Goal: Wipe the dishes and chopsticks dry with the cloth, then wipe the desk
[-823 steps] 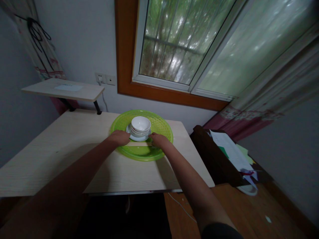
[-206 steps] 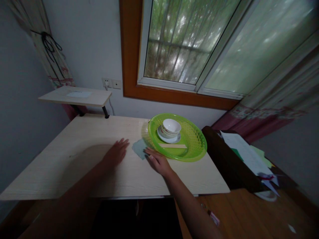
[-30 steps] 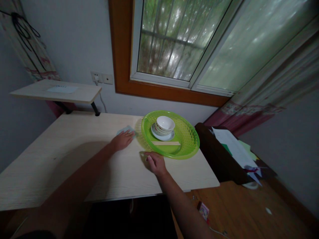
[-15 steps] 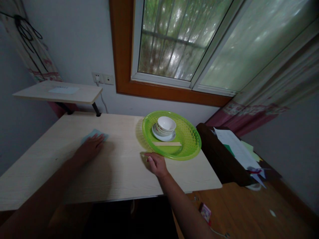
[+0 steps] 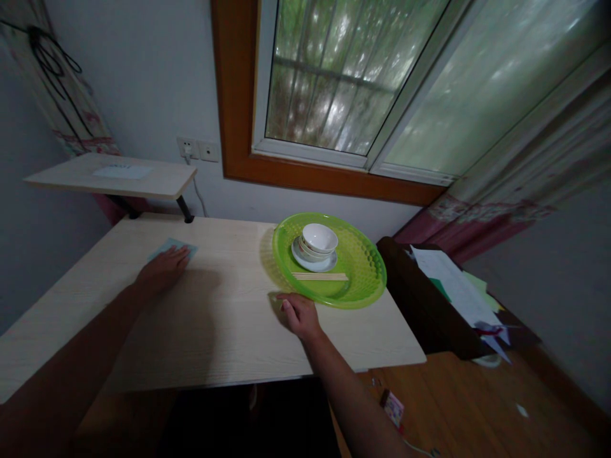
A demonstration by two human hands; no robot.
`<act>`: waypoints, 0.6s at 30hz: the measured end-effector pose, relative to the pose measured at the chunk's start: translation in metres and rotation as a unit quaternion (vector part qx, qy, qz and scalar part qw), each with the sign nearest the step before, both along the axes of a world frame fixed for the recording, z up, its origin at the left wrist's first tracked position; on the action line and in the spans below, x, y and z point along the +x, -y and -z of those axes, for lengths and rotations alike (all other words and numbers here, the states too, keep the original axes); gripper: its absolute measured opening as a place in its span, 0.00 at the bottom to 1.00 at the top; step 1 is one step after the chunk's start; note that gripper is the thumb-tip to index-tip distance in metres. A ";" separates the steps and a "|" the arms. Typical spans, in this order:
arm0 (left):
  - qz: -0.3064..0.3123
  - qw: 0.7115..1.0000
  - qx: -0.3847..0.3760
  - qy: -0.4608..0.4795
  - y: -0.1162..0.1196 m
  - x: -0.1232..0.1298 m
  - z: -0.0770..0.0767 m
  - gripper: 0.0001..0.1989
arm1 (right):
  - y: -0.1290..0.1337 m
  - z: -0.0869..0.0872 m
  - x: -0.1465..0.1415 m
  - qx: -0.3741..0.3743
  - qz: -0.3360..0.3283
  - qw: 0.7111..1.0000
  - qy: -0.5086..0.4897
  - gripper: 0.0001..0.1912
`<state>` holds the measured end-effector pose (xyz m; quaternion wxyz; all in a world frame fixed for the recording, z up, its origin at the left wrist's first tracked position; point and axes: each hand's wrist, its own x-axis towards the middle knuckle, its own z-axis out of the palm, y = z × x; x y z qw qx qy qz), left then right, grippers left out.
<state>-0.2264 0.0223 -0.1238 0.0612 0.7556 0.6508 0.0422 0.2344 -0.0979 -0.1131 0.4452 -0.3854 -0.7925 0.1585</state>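
My left hand (image 5: 165, 270) presses down on a thin light-blue cloth (image 5: 172, 245) at the left of the table, the cloth held under its fingers and showing past them. Beside the near rim of a round green plastic basket (image 5: 363, 291), my right hand (image 5: 300, 313) rests on the table. Its forefinger points left, the thumb stands apart, the other fingers curl, and nothing shows in it. In the basket, a stack of white bowls (image 5: 319, 238) stands on a white plate (image 5: 328, 263). Several pale chopsticks (image 5: 321, 277) lie in front of them.
A raised shelf (image 5: 165, 181) with a paper on it stands at the table's (image 5: 243, 337) back left. Sockets (image 5: 198, 149) with a plugged-in cord are on the wall behind. Right of the table, a dark brown piece of furniture (image 5: 429, 312) carries papers.
My left hand and the cloth have slid a little to the left and away from me. My right hand, the basket and the dishes have stayed put.
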 end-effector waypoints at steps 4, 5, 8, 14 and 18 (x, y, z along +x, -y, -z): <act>-0.036 0.999 -0.007 0.008 -0.038 0.020 -0.004 0.36 | 0.000 0.000 0.000 -0.002 0.006 1.000 -0.009 0.20; -0.037 0.999 -0.009 0.010 -0.045 0.030 -0.005 0.35 | 0.000 0.000 0.000 -0.002 0.007 1.000 -0.009 0.20; -0.019 0.999 -0.026 0.015 -0.059 0.068 -0.009 0.33 | 0.000 0.000 0.000 -0.002 0.005 1.000 -0.005 0.20; 0.090 0.995 -0.041 0.030 -0.074 0.155 -0.019 0.30 | 0.000 0.001 0.000 -0.007 0.008 1.000 -0.007 0.19; 0.130 0.989 -0.047 0.049 -0.075 0.202 -0.032 0.29 | 0.000 0.001 0.000 -0.004 0.011 1.000 -0.005 0.20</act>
